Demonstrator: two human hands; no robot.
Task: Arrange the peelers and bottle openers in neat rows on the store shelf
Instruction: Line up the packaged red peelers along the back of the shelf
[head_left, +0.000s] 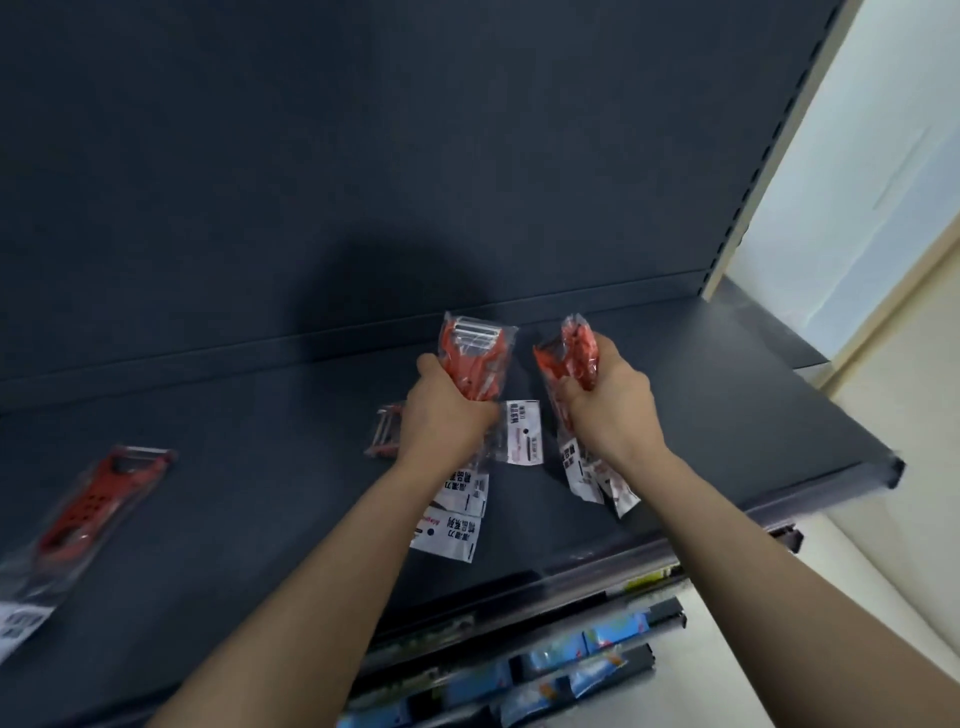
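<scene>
light: dim shelf (675, 415), bright at right | shadow: on back panel (395, 275) | blur: edges soft, wide-angle bend

— What does the shelf (208, 467) look like it's made of?
— Painted metal, I'd say: dark blue-grey, matt and smooth.
— And the peeler (475, 358)?
— Red plastic body, with a pale blade that looks like metal. Its bag (510, 338) is clear plastic, glossy and crinkled. The label (524, 431) is white and matt, maybe paper.
— The red pack (576, 353) beside it?
— Same glossy wrap over red plastic.
— The packets (597, 654) below?
— Shiny blue wrappers, blurred.
</scene>
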